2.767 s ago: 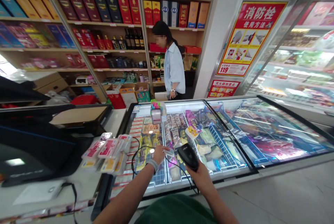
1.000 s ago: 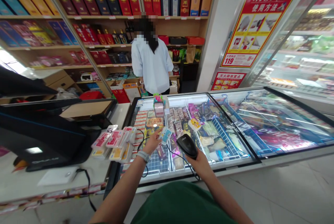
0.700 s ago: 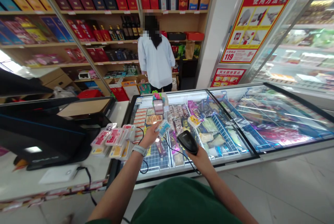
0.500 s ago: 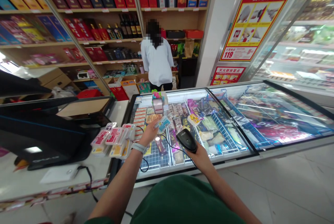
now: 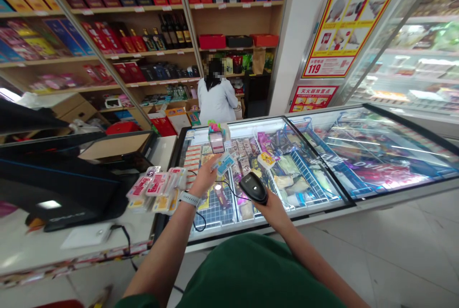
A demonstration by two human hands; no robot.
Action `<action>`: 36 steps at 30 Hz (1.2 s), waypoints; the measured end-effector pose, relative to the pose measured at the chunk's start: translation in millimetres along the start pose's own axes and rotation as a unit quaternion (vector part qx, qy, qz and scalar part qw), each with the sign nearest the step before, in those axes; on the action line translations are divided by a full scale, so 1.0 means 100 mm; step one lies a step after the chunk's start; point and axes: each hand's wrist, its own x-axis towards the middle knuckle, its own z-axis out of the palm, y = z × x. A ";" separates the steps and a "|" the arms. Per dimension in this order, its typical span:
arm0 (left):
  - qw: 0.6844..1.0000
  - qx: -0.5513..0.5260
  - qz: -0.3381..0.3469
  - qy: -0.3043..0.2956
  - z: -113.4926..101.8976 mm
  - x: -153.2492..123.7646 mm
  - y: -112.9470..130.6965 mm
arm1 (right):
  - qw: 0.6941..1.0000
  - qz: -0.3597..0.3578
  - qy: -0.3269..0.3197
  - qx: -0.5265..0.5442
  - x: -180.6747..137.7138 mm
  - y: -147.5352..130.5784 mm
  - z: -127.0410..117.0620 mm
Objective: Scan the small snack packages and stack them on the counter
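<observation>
Pinched in my left hand [image 5: 205, 177] is a small flat packet [image 5: 225, 163] with a blue and white label, held above the glass of the chest freezer. My right hand [image 5: 271, 206] grips a black barcode scanner [image 5: 254, 187] by its handle, partly hiding it. The scanner sits just right of the packet, apart from it, its cable [image 5: 233, 191] looping toward the left. Beyond my left hand stands a phone-like device [image 5: 217, 142] with a blurred screen. A yellow and white pack [image 5: 266, 160] rests on the freezer glass.
Several red, white and yellow packs [image 5: 158, 186] are piled at the counter's edge on my left, beside a black monitor [image 5: 71, 188]. The chest freezer [image 5: 322, 217] spans the front. Behind it a person in a white top [image 5: 217, 100] faces shelves of boxes and bottles.
The person behind the freezer has sunk lower and bent toward the shelves. My right hand has brought the scanner slightly left and up. My left hand still holds the packet.
</observation>
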 end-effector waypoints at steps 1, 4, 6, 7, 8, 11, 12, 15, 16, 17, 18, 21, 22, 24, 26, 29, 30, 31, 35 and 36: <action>1.000 0.006 0.000 0.000 -0.01 -0.01 0.00 | 1.000 -0.001 0.001 -0.001 0.00 0.00 0.00; 1.000 0.023 -0.009 0.003 -0.03 -0.01 -0.03 | 1.000 -0.007 -0.001 0.002 0.00 -0.01 0.01; 0.999 0.032 -0.011 0.009 -0.05 -0.01 -0.05 | 1.000 -0.009 -0.002 0.008 -0.01 -0.02 0.01; 0.999 0.036 -0.009 0.011 -0.06 -0.01 -0.06 | 1.000 -0.010 -0.003 0.010 -0.01 -0.03 0.01; 0.999 0.041 -0.005 0.013 -0.07 -0.01 -0.07 | 1.000 -0.011 -0.004 0.010 -0.01 -0.04 0.01; 0.998 0.051 0.002 0.025 -0.10 -0.01 -0.11 | 1.000 -0.017 -0.006 0.012 -0.01 -0.04 0.01; 0.998 0.054 0.000 0.030 -0.11 -0.01 -0.13 | 1.000 -0.019 -0.007 0.012 -0.01 -0.04 0.02; 0.998 0.055 -0.008 0.043 -0.14 -0.01 -0.16 | 1.000 -0.021 -0.011 0.010 -0.02 -0.05 0.03; 0.997 0.054 -0.011 0.045 -0.15 -0.01 -0.17 | 1.000 -0.020 -0.013 0.008 -0.02 -0.06 0.03; 0.997 0.051 -0.014 0.049 -0.16 -0.02 -0.17 | 1.000 -0.020 -0.014 0.006 -0.02 -0.06 0.03; 0.997 0.048 -0.016 0.052 -0.16 -0.02 -0.18 | 1.000 -0.021 -0.014 0.004 -0.03 -0.07 0.03; 0.997 0.038 -0.018 0.059 -0.19 -0.02 -0.19 | 1.000 -0.025 -0.014 -0.005 -0.02 -0.09 0.04; 0.997 0.035 -0.018 0.060 -0.19 -0.02 -0.20 | 1.000 -0.025 -0.015 -0.009 -0.02 -0.09 0.04; 0.998 0.032 -0.018 0.059 -0.20 -0.03 -0.22 | 0.999 -0.026 -0.019 -0.018 -0.01 -0.10 0.03; 0.998 0.033 -0.019 0.058 -0.21 -0.03 -0.24 | 0.999 -0.024 -0.023 -0.026 0.00 -0.10 0.04; 0.998 0.033 -0.022 0.058 -0.22 -0.03 -0.25 | 0.999 -0.023 -0.026 -0.036 0.00 -0.11 0.04; 0.997 0.033 -0.024 0.059 -0.23 -0.04 -0.25 | 0.999 -0.023 -0.027 -0.039 0.01 -0.11 0.05; 0.997 0.033 -0.025 0.059 -0.24 -0.04 -0.25 | 0.999 -0.024 -0.027 -0.041 0.01 -0.11 0.05; 0.997 0.031 -0.029 0.061 -0.26 -0.04 -0.25 | 0.998 -0.029 -0.027 -0.045 0.03 -0.09 0.06; 0.997 0.032 -0.028 0.061 -0.27 -0.04 -0.25 | 0.998 -0.030 -0.027 -0.045 0.04 -0.09 0.06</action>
